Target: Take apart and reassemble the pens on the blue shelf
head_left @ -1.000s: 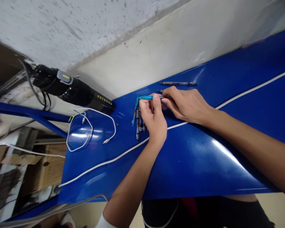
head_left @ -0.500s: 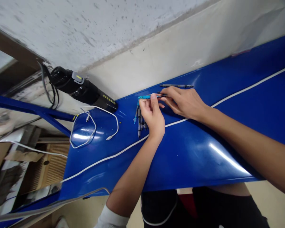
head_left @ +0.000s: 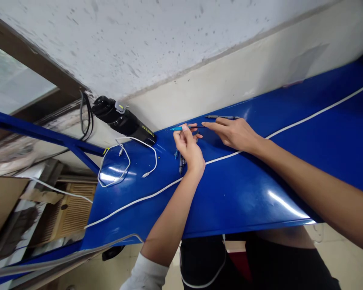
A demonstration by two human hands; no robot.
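My left hand [head_left: 191, 149] is closed, pinching a light-blue pen [head_left: 177, 129] between thumb and fingers, above the far edge of the blue table. A thin dark pen refill [head_left: 200, 127] extends from the pen's right end. My right hand [head_left: 234, 133] is closed at the refill's far end; its fingertips partly hide it. Beneath and left of my left hand lie several pens [head_left: 180, 165], one blue and others dark, partly covered by the hand. Beyond my right hand a dark grey pen [head_left: 222, 117] rests along the wall side.
A black bottle [head_left: 136, 128] stands at the back left against the wall. A white charging cable [head_left: 128, 163] lies coiled before it. One long white cable [head_left: 151, 196] crosses the blue table [head_left: 230, 209] under my forearms. A blue metal frame [head_left: 81, 153] borders the left side.
The view has shifted, so the bottle and table sit farther right and lower. My right hand has drawn slightly away from my left, and a thin dark length shows between them.
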